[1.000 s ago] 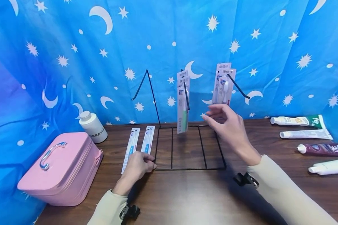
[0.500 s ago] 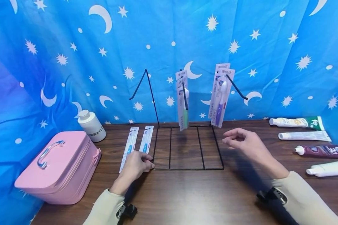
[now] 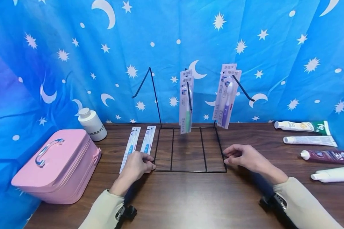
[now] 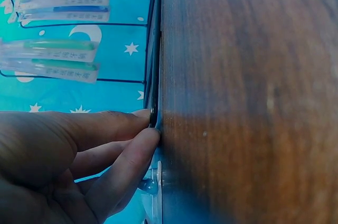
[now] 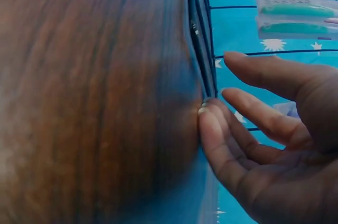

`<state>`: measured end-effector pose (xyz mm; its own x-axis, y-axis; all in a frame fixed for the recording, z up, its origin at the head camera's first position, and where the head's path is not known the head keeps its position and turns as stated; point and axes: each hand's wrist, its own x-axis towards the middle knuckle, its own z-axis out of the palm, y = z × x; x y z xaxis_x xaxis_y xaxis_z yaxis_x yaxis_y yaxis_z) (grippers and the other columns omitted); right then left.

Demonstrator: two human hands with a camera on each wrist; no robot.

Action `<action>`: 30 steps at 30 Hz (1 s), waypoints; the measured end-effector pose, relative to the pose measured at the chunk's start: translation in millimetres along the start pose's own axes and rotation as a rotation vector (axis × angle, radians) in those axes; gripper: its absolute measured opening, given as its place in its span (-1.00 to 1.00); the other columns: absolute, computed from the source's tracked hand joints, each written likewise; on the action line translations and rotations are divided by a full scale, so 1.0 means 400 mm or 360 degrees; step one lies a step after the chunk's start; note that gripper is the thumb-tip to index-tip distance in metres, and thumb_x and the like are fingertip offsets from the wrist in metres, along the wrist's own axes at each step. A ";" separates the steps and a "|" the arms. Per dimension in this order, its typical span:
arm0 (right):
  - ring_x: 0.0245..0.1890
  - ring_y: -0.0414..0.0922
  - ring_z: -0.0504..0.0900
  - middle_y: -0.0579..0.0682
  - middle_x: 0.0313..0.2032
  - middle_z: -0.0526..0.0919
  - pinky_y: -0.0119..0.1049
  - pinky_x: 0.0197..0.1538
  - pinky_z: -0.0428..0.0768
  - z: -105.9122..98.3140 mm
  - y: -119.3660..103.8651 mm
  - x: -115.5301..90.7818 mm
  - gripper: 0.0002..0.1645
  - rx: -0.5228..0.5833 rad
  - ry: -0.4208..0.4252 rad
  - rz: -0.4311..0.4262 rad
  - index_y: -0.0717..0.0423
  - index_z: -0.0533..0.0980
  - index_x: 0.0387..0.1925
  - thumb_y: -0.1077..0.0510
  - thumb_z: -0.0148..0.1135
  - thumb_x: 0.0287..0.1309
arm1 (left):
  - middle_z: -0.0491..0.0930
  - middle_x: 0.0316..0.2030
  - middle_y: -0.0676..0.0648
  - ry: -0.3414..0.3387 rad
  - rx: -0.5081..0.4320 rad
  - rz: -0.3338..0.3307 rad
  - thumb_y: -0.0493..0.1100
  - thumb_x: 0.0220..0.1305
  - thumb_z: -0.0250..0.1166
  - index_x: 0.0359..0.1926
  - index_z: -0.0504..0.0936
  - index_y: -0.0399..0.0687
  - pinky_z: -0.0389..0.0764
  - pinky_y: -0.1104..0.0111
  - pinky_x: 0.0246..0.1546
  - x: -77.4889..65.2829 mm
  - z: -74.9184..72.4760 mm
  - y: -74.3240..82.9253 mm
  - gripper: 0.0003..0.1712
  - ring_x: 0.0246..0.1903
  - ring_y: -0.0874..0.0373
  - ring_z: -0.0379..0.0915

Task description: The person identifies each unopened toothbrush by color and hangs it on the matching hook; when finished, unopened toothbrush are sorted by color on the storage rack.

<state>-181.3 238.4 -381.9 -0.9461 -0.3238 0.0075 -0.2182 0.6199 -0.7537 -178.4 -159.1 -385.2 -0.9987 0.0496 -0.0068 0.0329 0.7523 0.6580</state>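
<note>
A black wire display rack [image 3: 189, 171] stands on the table, with three hooks. My left hand [image 3: 137, 165] pinches its front left corner between thumb and finger; the left wrist view shows the wire between the fingertips [image 4: 150, 131]. My right hand [image 3: 247, 157] is at the rack's right side rail, lower fingertips right at the wire and the thumb side held apart. Packaged green toothbrushes [image 3: 186, 108] hang on the middle hook and packaged purple toothbrushes [image 3: 226, 101] on the right hook. Two blue packaged toothbrushes [image 3: 147, 140] lie beside my left hand, partly covered by it.
A pink case [image 3: 57, 165] with a metal handle and a white bottle [image 3: 92, 124] stand at the left. Several tubes [image 3: 309, 140] lie in a column at the right. A blue curtain [image 3: 160, 31] with moons and stars hangs behind the rack. The left hook [image 3: 141, 82] carries nothing.
My right hand has come down from the purple toothbrushes on the right hook to the rack's right side rail. My left hand has stayed at the front left corner.
</note>
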 end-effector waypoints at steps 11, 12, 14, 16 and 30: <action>-0.36 -0.12 0.53 -0.06 -0.36 0.61 -0.34 -0.38 0.52 0.005 0.017 0.003 -0.65 -0.0090 -0.0026 -0.0090 0.16 0.62 -0.10 0.14 0.44 0.04 | 0.58 -0.60 0.08 0.0014 0.0000 0.0084 -0.28 -0.08 0.54 -0.36 0.74 -0.18 0.45 0.37 -0.49 0.003 -0.002 0.008 -0.80 -0.54 0.22 0.43; -0.37 -0.12 0.52 -0.06 -0.37 0.60 -0.34 -0.38 0.51 0.008 0.016 0.004 -0.65 -0.0098 -0.0027 -0.0094 0.16 0.63 -0.11 0.13 0.44 0.05 | 0.58 -0.60 0.08 0.0012 -0.0006 0.0058 -0.27 -0.08 0.54 -0.35 0.74 -0.18 0.45 0.37 -0.51 0.002 -0.003 0.008 -0.80 -0.55 0.22 0.44; -0.38 -0.13 0.51 -0.08 -0.38 0.59 -0.34 -0.38 0.50 0.014 0.015 0.006 -0.65 -0.0107 -0.0032 -0.0098 0.14 0.63 -0.11 0.11 0.44 0.05 | 0.58 -0.60 0.08 0.0013 0.0008 0.0035 -0.27 -0.08 0.54 -0.35 0.74 -0.17 0.44 0.37 -0.51 0.000 -0.005 0.007 -0.80 -0.54 0.22 0.43; -0.39 -0.13 0.50 -0.08 -0.39 0.59 -0.34 -0.39 0.50 0.019 0.014 0.008 -0.65 -0.0107 -0.0036 -0.0096 0.14 0.64 -0.11 0.11 0.45 0.04 | 0.57 -0.60 0.09 0.0018 0.0026 0.0029 -0.27 -0.08 0.54 -0.36 0.74 -0.16 0.44 0.37 -0.50 -0.001 -0.007 0.006 -0.80 -0.54 0.21 0.43; -0.37 -0.12 0.50 -0.07 -0.38 0.59 -0.34 -0.36 0.49 0.017 0.014 0.010 -0.66 -0.0112 -0.0039 -0.0074 0.13 0.63 -0.12 0.11 0.44 0.05 | 0.65 -0.45 -0.08 -0.0122 -0.0309 -0.0085 -0.30 0.11 0.43 -0.24 0.70 -0.31 0.62 0.39 -0.46 0.008 -0.009 0.001 -0.82 -0.49 0.16 0.63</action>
<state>-184.6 235.5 -390.5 -0.9286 -0.3703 0.0244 -0.2786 0.6521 -0.7051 -181.9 -160.8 -382.2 -0.9928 0.0683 -0.0981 -0.0355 0.6149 0.7878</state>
